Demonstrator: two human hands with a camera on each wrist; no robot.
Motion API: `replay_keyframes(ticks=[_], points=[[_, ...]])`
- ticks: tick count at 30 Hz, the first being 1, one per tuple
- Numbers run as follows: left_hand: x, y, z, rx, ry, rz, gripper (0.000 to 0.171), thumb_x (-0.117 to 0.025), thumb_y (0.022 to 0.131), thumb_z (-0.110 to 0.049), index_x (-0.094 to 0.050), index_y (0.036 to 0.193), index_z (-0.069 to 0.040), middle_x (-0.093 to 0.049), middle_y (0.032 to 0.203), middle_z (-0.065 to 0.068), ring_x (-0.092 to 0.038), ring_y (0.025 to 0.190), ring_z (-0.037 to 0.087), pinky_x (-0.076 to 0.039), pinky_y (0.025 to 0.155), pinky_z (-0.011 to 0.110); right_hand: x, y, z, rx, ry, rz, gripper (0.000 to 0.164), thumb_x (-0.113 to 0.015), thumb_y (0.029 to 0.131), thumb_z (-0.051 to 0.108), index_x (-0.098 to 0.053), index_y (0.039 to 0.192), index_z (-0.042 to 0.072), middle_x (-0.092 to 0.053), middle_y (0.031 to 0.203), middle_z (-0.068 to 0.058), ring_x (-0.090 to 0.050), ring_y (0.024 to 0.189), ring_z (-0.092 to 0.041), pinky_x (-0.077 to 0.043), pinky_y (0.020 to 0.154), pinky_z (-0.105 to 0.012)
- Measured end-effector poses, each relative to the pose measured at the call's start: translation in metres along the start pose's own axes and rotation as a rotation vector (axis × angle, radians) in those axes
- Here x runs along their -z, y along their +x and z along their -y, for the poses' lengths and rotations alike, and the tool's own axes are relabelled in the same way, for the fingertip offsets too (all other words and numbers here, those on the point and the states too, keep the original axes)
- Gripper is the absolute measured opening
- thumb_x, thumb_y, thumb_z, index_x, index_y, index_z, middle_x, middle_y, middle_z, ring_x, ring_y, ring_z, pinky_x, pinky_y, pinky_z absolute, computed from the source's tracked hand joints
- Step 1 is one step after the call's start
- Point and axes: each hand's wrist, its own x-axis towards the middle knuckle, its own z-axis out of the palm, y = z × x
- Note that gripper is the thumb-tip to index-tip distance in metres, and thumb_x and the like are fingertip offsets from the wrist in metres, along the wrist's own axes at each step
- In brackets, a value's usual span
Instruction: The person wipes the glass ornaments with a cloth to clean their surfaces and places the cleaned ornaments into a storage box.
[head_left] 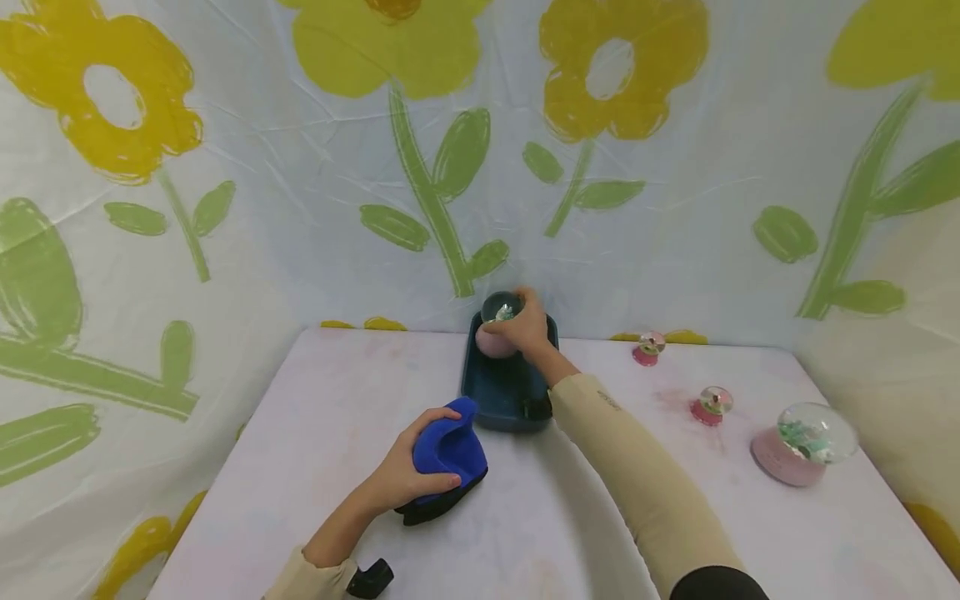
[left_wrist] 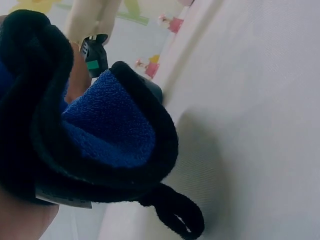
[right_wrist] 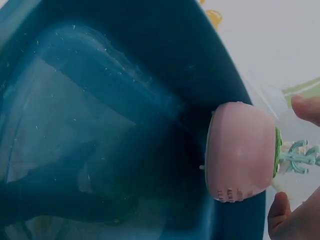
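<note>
At the far end of a dark teal basin (head_left: pixel 504 402), my right hand (head_left: pixel 531 323) grips a snow globe (head_left: pixel 495 344) by its clear dome. In the right wrist view, the globe's pink base (right_wrist: pixel 241 152) is at the basin's wall, above its shiny floor; I cannot tell whether they touch. My left hand (head_left: pixel 401 468) holds a bunched blue cloth (head_left: pixel 452 446) in front of the basin, fingers on one side and thumb on the other. The left wrist view shows the cloth's black border (left_wrist: pixel 170 135) and a black hanging loop (left_wrist: pixel 177 212).
Two small snow globes, one farther back (head_left: pixel 648 348) and one nearer (head_left: pixel 711 406), stand on the right of the white table (head_left: pixel 345 400). A larger pink-based snow globe (head_left: pixel 801 446) stands near the right edge. A flower-printed sheet (head_left: pixel 300 208) hangs behind.
</note>
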Motion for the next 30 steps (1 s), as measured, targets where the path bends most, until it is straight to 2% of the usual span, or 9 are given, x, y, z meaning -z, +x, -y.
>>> replay_keyframes(ticks=[7,12,18,26,30], points=[[0.003,-0.004,0.002,0.007,-0.023,0.01,0.07,-0.079,0.08,-0.017,-0.042,0.139,-0.027,-0.039,0.142,0.007,-0.046,0.119,0.037,-0.051,0.086,0.041,-0.004,0.007,-0.01,-0.022,-0.018,0.017,0.092,-0.091,0.066,0.019,-0.04,0.142,0.009,-0.041,0.145,-0.012,-0.04,0.13,-0.03,-0.042,0.099,-0.045],[0.009,-0.008,0.004,0.013,-0.001,-0.003,0.071,-0.079,0.079,-0.015,-0.043,0.138,-0.026,-0.04,0.141,0.007,-0.047,0.117,0.036,-0.05,0.084,0.04,-0.004,0.011,-0.016,0.009,0.038,0.022,0.088,-0.091,0.066,0.021,-0.043,0.139,0.011,-0.041,0.145,-0.012,-0.04,0.13,-0.029,-0.041,0.1,-0.046],[0.013,-0.012,0.0,0.024,-0.039,-0.003,0.07,-0.078,0.079,-0.013,-0.042,0.139,-0.025,-0.039,0.142,0.008,-0.047,0.118,0.037,-0.05,0.085,0.041,-0.008,0.008,-0.019,0.004,0.098,0.047,0.086,-0.091,0.067,0.018,-0.044,0.139,0.014,-0.039,0.146,-0.01,-0.039,0.131,-0.028,-0.039,0.101,-0.046],[0.012,-0.012,-0.005,0.046,-0.074,-0.009,0.07,-0.078,0.079,-0.015,-0.042,0.139,-0.025,-0.038,0.142,0.009,-0.046,0.117,0.038,-0.049,0.086,0.043,-0.01,0.011,-0.025,-0.073,0.157,0.016,0.083,-0.087,0.07,0.009,-0.043,0.14,0.016,-0.035,0.149,-0.01,-0.037,0.132,-0.029,-0.041,0.099,-0.045],[0.011,-0.01,-0.005,0.054,-0.075,-0.006,0.07,-0.078,0.079,-0.017,-0.042,0.139,-0.026,-0.038,0.142,0.009,-0.046,0.118,0.038,-0.049,0.087,0.043,-0.009,0.01,-0.023,-0.059,0.141,0.028,0.084,-0.088,0.071,0.017,-0.042,0.142,0.016,-0.034,0.151,-0.009,-0.034,0.135,-0.028,-0.039,0.101,-0.046]])
